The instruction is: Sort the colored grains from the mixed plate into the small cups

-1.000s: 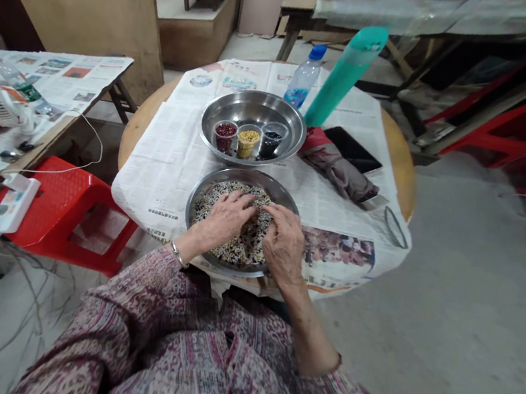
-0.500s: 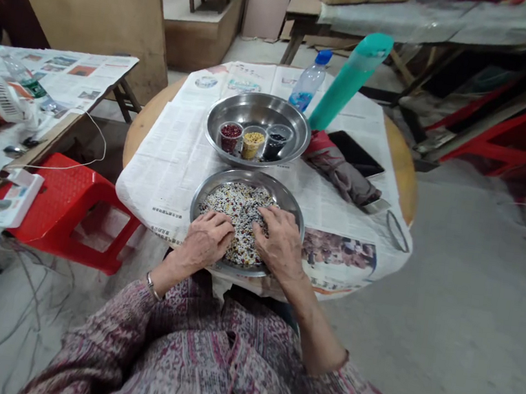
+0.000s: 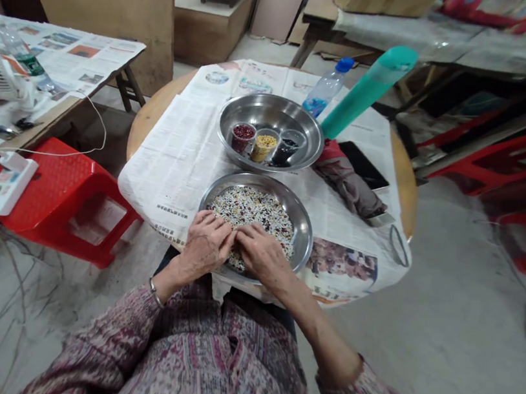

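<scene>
A round steel basin [image 3: 306, 239] at the table's near edge holds mixed grains [image 3: 258, 211], mostly white with yellow, dark red and black bits. Over its near side, my left hand [image 3: 206, 246] has its fingers curled. My right hand [image 3: 265, 257] meets it there, fingertips pinched against the left thumb and fingers. Anything between the fingertips is too small to make out. Just behind stands a deeper steel basin [image 3: 276, 106] with three clear cups: one of dark red beans [image 3: 243, 132], one of yellow grains [image 3: 265, 142], one of black beans [image 3: 289, 147].
Newspaper [image 3: 169, 164] covers the round table. To the right lie a water bottle [image 3: 324, 88], a teal bottle [image 3: 368, 91], a folded umbrella [image 3: 347, 186] and a black tablet [image 3: 363, 164]. A red stool [image 3: 72, 196] with a power strip [image 3: 6, 184] stands left.
My right hand has moved left from the basin's right side to meet my left hand at the near side. The grains look flatter and more spread. The view has shifted slightly.
</scene>
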`<state>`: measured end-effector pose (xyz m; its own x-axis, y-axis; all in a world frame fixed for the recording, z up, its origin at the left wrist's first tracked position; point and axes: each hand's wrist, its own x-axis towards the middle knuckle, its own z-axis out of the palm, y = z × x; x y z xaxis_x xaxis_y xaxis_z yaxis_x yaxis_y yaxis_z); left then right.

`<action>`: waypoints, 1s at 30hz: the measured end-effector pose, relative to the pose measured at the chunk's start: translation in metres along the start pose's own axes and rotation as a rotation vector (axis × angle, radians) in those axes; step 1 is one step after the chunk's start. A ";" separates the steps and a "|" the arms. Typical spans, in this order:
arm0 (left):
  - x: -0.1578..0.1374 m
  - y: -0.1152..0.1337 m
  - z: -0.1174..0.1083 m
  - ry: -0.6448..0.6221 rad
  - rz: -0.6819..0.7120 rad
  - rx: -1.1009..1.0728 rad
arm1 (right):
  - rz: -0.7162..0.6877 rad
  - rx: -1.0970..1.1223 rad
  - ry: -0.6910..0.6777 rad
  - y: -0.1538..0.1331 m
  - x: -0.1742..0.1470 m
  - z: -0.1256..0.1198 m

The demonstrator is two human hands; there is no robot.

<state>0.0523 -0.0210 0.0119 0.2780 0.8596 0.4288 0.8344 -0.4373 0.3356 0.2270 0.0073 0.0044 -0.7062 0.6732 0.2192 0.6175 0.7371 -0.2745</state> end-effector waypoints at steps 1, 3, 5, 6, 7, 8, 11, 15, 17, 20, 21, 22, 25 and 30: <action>0.000 0.000 0.001 -0.007 -0.008 0.004 | 0.001 -0.010 0.017 0.003 0.005 0.000; 0.001 0.001 0.001 -0.026 -0.016 0.014 | 0.027 -0.034 0.054 0.012 0.015 -0.002; 0.001 0.002 0.001 -0.042 -0.021 0.022 | 0.081 -0.070 0.078 0.025 0.023 -0.006; 0.002 0.002 0.001 -0.047 -0.027 0.023 | 0.116 -0.094 0.082 0.032 0.024 -0.008; 0.002 0.002 0.001 -0.049 -0.033 0.022 | 0.153 -0.117 0.083 0.039 0.024 -0.010; 0.002 0.002 0.000 -0.050 -0.040 0.018 | 0.188 -0.137 0.080 0.045 0.022 -0.012; 0.001 0.003 0.000 -0.036 -0.054 -0.005 | 0.240 -0.161 0.061 0.053 0.006 -0.018; 0.001 0.003 0.001 -0.004 -0.055 -0.046 | 0.165 -0.030 0.079 0.034 -0.022 -0.022; 0.001 0.003 0.000 -0.001 -0.055 -0.058 | 0.091 0.080 0.067 0.018 -0.028 -0.019; 0.001 0.002 -0.001 -0.001 -0.054 -0.080 | -0.006 0.185 0.018 0.002 -0.022 -0.009; 0.000 0.001 -0.002 0.003 -0.048 -0.090 | -0.014 0.191 0.013 0.001 -0.017 -0.006; 0.000 0.000 -0.002 0.010 -0.030 -0.100 | -0.005 0.182 0.016 0.002 -0.011 -0.003; -0.003 -0.006 -0.005 0.014 0.063 -0.122 | 0.095 0.085 0.046 0.017 0.006 -0.003; -0.007 -0.012 -0.004 -0.028 0.143 -0.064 | 0.256 -0.077 0.094 0.047 -0.001 -0.022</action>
<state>0.0380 -0.0229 0.0082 0.4058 0.7940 0.4526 0.7538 -0.5709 0.3255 0.2642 0.0423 0.0123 -0.4911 0.8378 0.2386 0.7986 0.5424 -0.2610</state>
